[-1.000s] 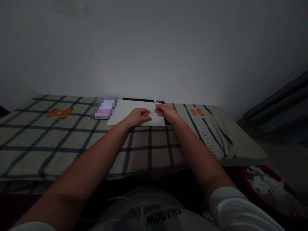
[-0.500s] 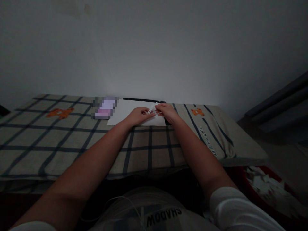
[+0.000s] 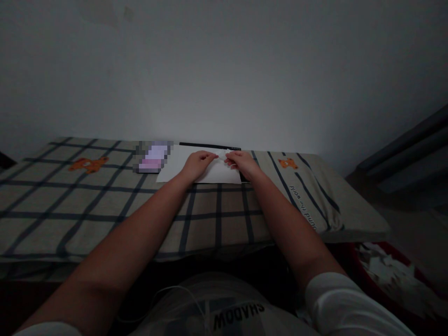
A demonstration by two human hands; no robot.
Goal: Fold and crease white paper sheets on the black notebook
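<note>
Fingers of your left hand (image 3: 198, 164) and right hand (image 3: 244, 163) are pinched. Checked cloth (image 3: 52, 200) underlies the white sheet (image 3: 175, 161); a blurred panel (image 3: 154, 156) sits left, out of your way. Gripped from both sides above the sheet, the small white piece (image 3: 221, 153) is probably light, easily creased: hold its edges, though your fingertips hide some.

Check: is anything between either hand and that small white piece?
Nothing visible: the right hand pinches the small white piece, the left hand is at its left edge, and the white paper sheet lies beneath.
</note>
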